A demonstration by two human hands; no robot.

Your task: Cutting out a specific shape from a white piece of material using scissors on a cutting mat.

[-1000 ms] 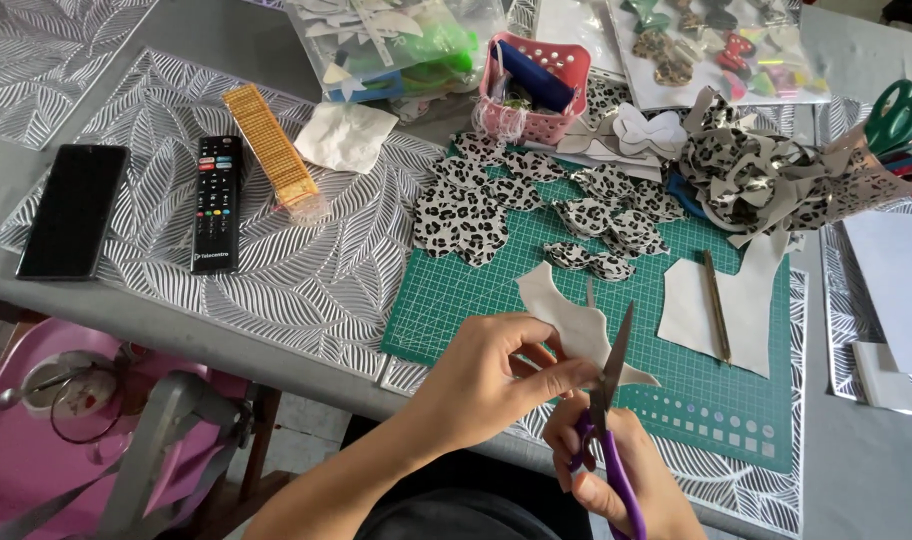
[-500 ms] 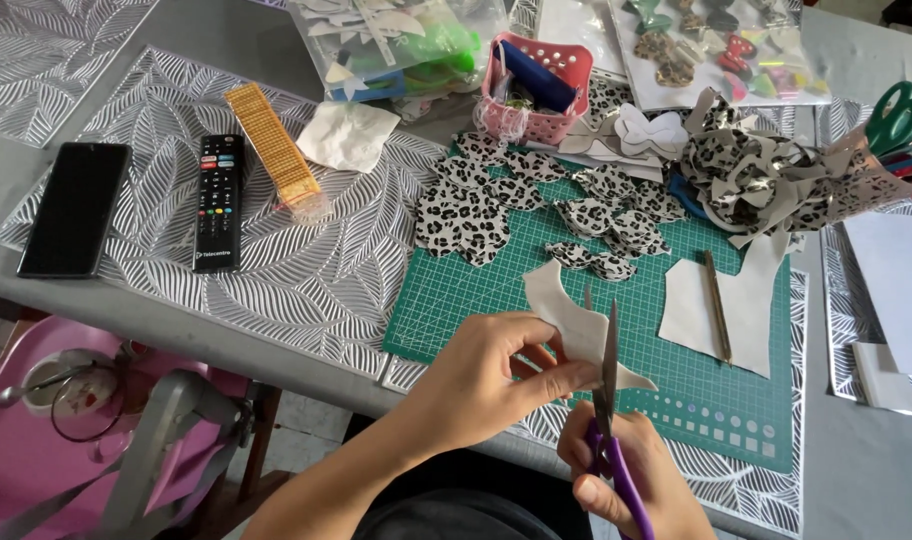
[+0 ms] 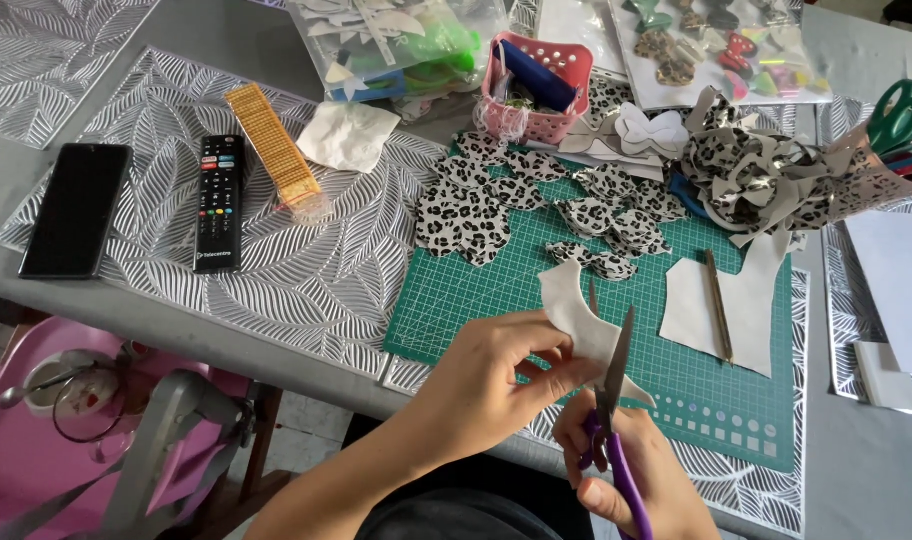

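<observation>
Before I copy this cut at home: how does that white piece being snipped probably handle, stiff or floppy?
The white piece likely has some body: pinched by the left hand at one edge, it stands up without drooping. It looks thin and light, since the purple-handled scissors in the right hand cut it. Probably bendable.

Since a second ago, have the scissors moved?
Yes. The scissors in the right hand swung from leaning right to near upright against the green mat; blades at the white piece.
</observation>
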